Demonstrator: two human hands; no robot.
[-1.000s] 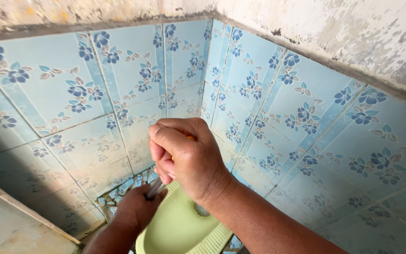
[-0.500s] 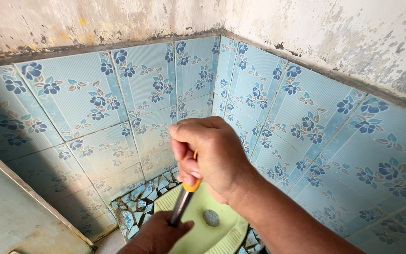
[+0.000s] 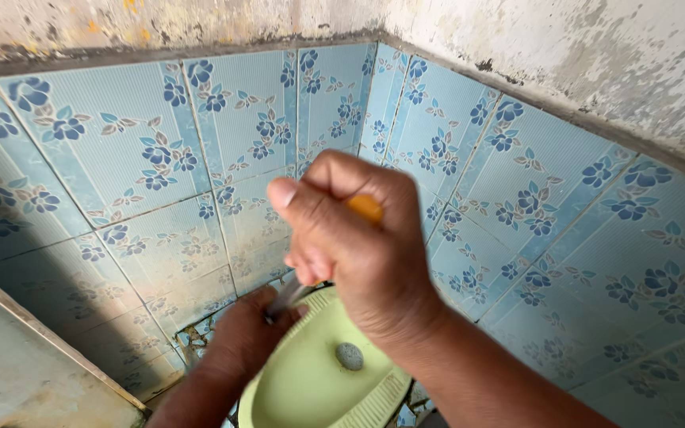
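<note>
From the head camera, looking down into a tiled corner: the right hand [image 3: 358,246] sits near the middle of the frame, fingers curled tight around the top of a long handle whose orange end cap [image 3: 366,208] peeks out at about one o'clock from the knuckles. The metal shaft [image 3: 287,297] runs down toward seven o'clock into the left hand [image 3: 239,337], which is wrapped closed around it lower down. What is at the working end of the tool cannot be told (the left hand covers it).

Below both hands, at six o'clock, lies a pale green squat toilet pan [image 3: 303,388], with its small round drain hole [image 3: 349,356] just right of the left hand and under the right wrist. The pan's bowl looks plain green, with no foam or standing water visible. At the pan's rim, around nine o'clock, is a patch of broken mosaic floor [image 3: 192,337]. Blue floral wall tiles [image 3: 160,158] fill both walls, and stained bare plaster [image 3: 596,55] runs above them from eleven to three o'clock. How much of the scrubbing is done cannot be judged; both hands are mid-stroke on the handle.
</note>
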